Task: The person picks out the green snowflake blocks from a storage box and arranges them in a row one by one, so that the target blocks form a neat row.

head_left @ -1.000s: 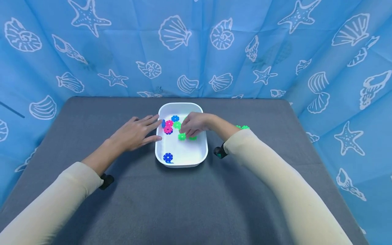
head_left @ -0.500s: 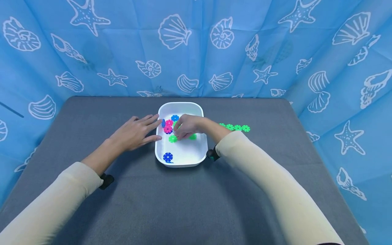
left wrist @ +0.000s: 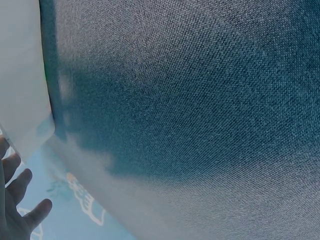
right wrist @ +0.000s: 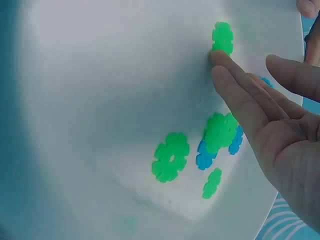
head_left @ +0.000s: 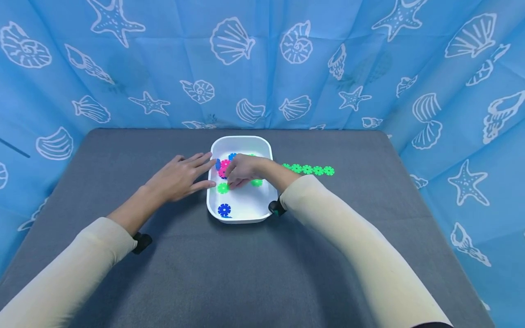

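Observation:
My right hand [head_left: 248, 167] reaches down into the white tray [head_left: 246, 221], palm down. In the right wrist view its fingers are fairly straight, fingertips right at the edge of a green snowflake disc [right wrist: 223, 35] that lies flat on the tray floor. My left hand [head_left: 180, 178] has its fingers spread, the tips at the tray's left rim. Pink snowflake discs [head_left: 224, 164] lie to the left of my right hand, and a dark blue disc [head_left: 224, 210] sits near the front. Another green disc [right wrist: 171, 157] lies apart, and my right hand partly hides the others.
On the grey tabletop [head_left: 262, 273], a row of several green discs [head_left: 307, 169] extends to the right of the tray, partly behind my right forearm. A blue curtain [head_left: 266, 68] with shell prints hangs behind the table.
My right hand has moved left in the tray, and the green disc at its fingertips has slid left too. More of the green row shows. My left hand stays at the rim.

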`<state>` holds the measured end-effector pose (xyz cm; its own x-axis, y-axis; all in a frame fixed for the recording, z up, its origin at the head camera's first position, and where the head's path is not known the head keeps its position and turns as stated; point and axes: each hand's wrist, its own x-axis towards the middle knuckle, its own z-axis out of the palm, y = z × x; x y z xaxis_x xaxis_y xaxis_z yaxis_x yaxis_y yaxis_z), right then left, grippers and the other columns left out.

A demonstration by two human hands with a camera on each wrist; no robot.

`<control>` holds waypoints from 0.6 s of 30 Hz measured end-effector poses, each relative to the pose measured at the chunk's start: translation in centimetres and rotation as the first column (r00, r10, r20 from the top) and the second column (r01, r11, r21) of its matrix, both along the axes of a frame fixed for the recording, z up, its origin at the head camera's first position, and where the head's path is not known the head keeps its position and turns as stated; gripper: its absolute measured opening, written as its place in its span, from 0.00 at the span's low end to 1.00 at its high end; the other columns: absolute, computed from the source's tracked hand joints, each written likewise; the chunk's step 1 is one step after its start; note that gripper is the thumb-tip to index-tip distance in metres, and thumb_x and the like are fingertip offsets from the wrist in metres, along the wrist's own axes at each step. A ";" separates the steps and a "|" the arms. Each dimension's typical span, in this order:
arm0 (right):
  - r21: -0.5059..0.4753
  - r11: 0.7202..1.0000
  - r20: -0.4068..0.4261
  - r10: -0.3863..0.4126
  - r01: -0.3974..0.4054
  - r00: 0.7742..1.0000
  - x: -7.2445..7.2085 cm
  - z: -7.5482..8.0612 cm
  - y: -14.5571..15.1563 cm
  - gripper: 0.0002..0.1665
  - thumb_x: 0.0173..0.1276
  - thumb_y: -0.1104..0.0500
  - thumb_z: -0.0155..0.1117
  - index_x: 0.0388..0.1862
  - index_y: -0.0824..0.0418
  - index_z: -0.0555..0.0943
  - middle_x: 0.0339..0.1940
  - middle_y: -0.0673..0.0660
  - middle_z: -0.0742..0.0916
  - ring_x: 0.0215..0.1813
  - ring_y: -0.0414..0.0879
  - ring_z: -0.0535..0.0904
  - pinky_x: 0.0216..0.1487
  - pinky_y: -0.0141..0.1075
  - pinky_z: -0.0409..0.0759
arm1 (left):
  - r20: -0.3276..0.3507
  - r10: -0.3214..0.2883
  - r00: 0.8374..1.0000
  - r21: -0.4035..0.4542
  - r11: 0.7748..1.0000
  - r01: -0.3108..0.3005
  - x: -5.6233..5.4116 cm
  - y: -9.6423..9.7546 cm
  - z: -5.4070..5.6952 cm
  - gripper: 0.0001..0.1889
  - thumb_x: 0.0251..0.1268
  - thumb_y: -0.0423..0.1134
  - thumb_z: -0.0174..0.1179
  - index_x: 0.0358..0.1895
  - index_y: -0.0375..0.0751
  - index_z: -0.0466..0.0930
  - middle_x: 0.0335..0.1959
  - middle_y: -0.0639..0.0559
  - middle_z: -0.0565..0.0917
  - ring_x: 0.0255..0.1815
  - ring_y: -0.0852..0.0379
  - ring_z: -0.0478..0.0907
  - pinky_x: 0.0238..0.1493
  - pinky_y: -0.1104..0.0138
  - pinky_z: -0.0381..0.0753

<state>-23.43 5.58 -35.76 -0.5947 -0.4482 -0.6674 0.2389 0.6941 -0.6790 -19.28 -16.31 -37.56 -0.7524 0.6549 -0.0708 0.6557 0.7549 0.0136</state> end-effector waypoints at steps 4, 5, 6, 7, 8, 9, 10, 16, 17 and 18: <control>0.002 1.000 0.011 0.014 -0.014 1.000 0.1 0.3 -0.5 0.23 0.76 0.66 0.56 0.68 0.71 0.72 0.55 0.64 0.85 0.55 0.53 0.84 0.58 0.42 0.80 | -0.001 -0.001 1.000 0.000 1.000 0.001 0.0 -0.1 0.0 0.40 0.73 0.66 0.46 0.78 0.44 0.58 0.79 0.42 0.57 0.77 0.40 0.57 0.65 0.38 0.66; 0.001 1.000 0.012 0.014 -0.014 1.000 0.2 0.3 -0.6 0.23 0.76 0.67 0.56 0.67 0.70 0.72 0.55 0.64 0.85 0.56 0.53 0.84 0.58 0.42 0.80 | -0.002 -0.001 1.000 -0.002 1.000 0.001 0.0 -0.1 -0.1 0.40 0.73 0.66 0.46 0.78 0.44 0.58 0.79 0.42 0.57 0.77 0.41 0.57 0.65 0.38 0.66; 0.002 1.000 0.013 0.014 -0.014 1.000 0.2 0.3 -0.8 0.23 0.75 0.67 0.56 0.67 0.70 0.72 0.55 0.64 0.85 0.56 0.53 0.84 0.58 0.42 0.80 | -0.003 -0.001 1.000 -0.002 1.000 0.001 0.0 -0.1 -0.1 0.40 0.73 0.66 0.45 0.78 0.44 0.58 0.79 0.42 0.57 0.77 0.41 0.57 0.65 0.38 0.65; 0.001 1.000 0.014 0.012 -0.012 1.000 0.2 0.3 -0.9 0.23 0.75 0.67 0.57 0.67 0.70 0.73 0.55 0.64 0.85 0.56 0.53 0.84 0.58 0.42 0.80 | -0.002 -0.001 1.000 -0.001 1.000 0.001 0.0 -0.1 -0.1 0.40 0.73 0.66 0.46 0.78 0.44 0.58 0.79 0.42 0.57 0.77 0.41 0.57 0.65 0.38 0.65; 0.001 1.000 0.014 0.015 -0.015 1.000 0.3 0.3 -1.0 0.23 0.75 0.67 0.57 0.67 0.70 0.73 0.54 0.64 0.85 0.56 0.53 0.84 0.58 0.42 0.80 | -0.004 -0.002 1.000 0.000 1.000 0.002 0.0 -0.1 -0.1 0.40 0.73 0.66 0.45 0.78 0.44 0.58 0.79 0.42 0.57 0.77 0.41 0.57 0.65 0.38 0.65; -0.003 1.000 0.012 0.017 -0.017 1.000 0.3 0.3 -1.2 0.23 0.75 0.67 0.57 0.67 0.70 0.73 0.54 0.64 0.85 0.56 0.53 0.84 0.57 0.42 0.81 | -0.006 -0.003 1.000 0.001 1.000 0.003 0.0 -0.1 -0.1 0.40 0.74 0.66 0.46 0.78 0.44 0.58 0.79 0.42 0.57 0.77 0.41 0.57 0.65 0.38 0.66; -0.006 1.000 0.010 0.020 -0.019 1.000 0.3 0.3 -1.3 0.23 0.75 0.68 0.57 0.67 0.70 0.73 0.54 0.64 0.85 0.56 0.53 0.84 0.57 0.42 0.81 | -0.008 -0.006 1.000 0.002 1.000 0.006 0.0 -0.2 -0.1 0.39 0.74 0.66 0.46 0.78 0.43 0.58 0.79 0.42 0.57 0.77 0.41 0.57 0.65 0.38 0.66; -0.024 0.999 -0.008 0.045 -0.045 0.999 0.5 0.1 -1.9 0.26 0.73 0.68 0.59 0.68 0.71 0.71 0.55 0.65 0.85 0.56 0.53 0.84 0.56 0.41 0.81 | -0.024 -0.029 0.999 0.010 1.000 0.029 0.0 -0.3 -0.2 0.39 0.74 0.65 0.45 0.78 0.42 0.58 0.78 0.41 0.58 0.77 0.40 0.58 0.63 0.38 0.67; -0.023 0.999 -0.011 0.048 -0.049 0.999 0.5 0.0 -2.0 0.26 0.73 0.68 0.59 0.68 0.71 0.71 0.55 0.65 0.85 0.56 0.53 0.84 0.56 0.41 0.81 | -0.026 -0.029 0.999 0.010 1.000 0.030 0.0 -0.3 -0.2 0.39 0.74 0.65 0.45 0.78 0.42 0.58 0.78 0.41 0.58 0.77 0.40 0.58 0.63 0.38 0.67; -0.018 0.998 -0.016 0.053 -0.053 0.998 0.5 0.1 -2.1 0.25 0.73 0.68 0.59 0.68 0.71 0.72 0.55 0.64 0.85 0.56 0.52 0.84 0.56 0.40 0.81 | -0.027 -0.028 0.999 0.010 1.000 0.028 0.0 -0.4 -0.2 0.39 0.74 0.65 0.46 0.78 0.43 0.58 0.78 0.41 0.58 0.77 0.40 0.58 0.63 0.38 0.67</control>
